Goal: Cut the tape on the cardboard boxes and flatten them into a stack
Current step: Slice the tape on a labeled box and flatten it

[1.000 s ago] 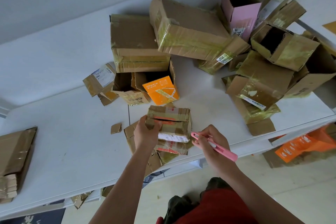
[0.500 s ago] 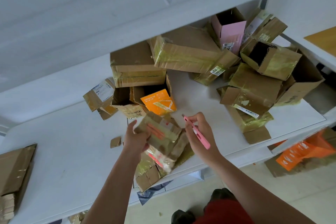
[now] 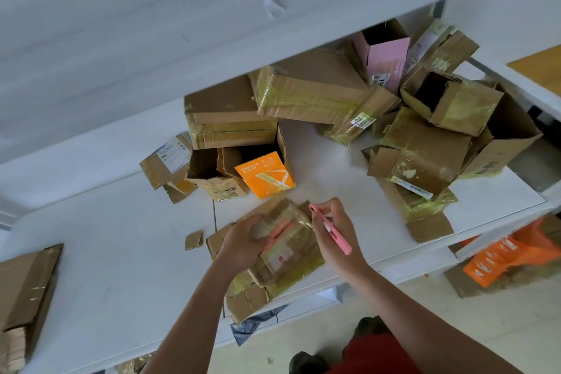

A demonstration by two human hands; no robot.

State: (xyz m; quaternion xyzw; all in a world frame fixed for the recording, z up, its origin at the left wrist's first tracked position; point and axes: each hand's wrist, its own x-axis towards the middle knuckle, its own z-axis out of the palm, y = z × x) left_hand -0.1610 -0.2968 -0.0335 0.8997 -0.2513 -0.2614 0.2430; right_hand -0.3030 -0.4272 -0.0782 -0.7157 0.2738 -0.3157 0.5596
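Cardboard boxes crowd the far half of our white table [image 3: 121,252]; we count roughly a dozen, though the heap at the right overlaps too much for an exact tally. One small taped box [image 3: 285,240] sits tilted at the near edge on a flattened piece [image 3: 246,297]. Our left hand [image 3: 243,244] grips its left end, fingers curled over the top. Our right hand [image 3: 334,231] pinches a single pink cutter [image 3: 331,229], its tip just beside the box's right edge. One orange box [image 3: 264,174] stands open behind, its print too small to read. One pink box [image 3: 385,58] stands open by the pale wall. A flattened stack [image 3: 24,291] lies at the table's left end. A cardboard scrap [image 3: 193,240] lies near our left hand. Several shipping labels show, none legible.
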